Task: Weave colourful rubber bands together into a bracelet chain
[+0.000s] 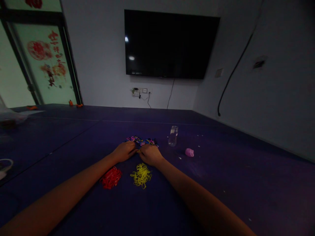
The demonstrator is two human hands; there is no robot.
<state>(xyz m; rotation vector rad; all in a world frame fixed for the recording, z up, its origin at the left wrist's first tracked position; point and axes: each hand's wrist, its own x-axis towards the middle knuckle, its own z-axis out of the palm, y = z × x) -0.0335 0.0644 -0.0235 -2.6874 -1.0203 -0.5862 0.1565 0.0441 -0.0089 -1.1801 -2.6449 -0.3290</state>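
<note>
My left hand (pixel 124 151) and my right hand (pixel 150 154) meet at the near edge of a mixed pile of coloured rubber bands (pixel 140 141). Between their fingertips a bit of a yellow rubber band (pixel 138 150) shows, pinched by my right hand. The left fingers are curled in close to it, and what they hold is hidden. Nearer to me lies a loose heap of red rubber bands (pixel 111 178), just below my left wrist. Beside it, to the right, is a heap of yellow rubber bands (pixel 141 175).
A clear open-mouthed jar (pixel 173 136) stands upright right of the mixed pile. Close by lies a pink lump-like object (pixel 189 152). Small white scraps dot the dark blue surface (pixel 209 183). A television (pixel 172 44) hangs on the far wall.
</note>
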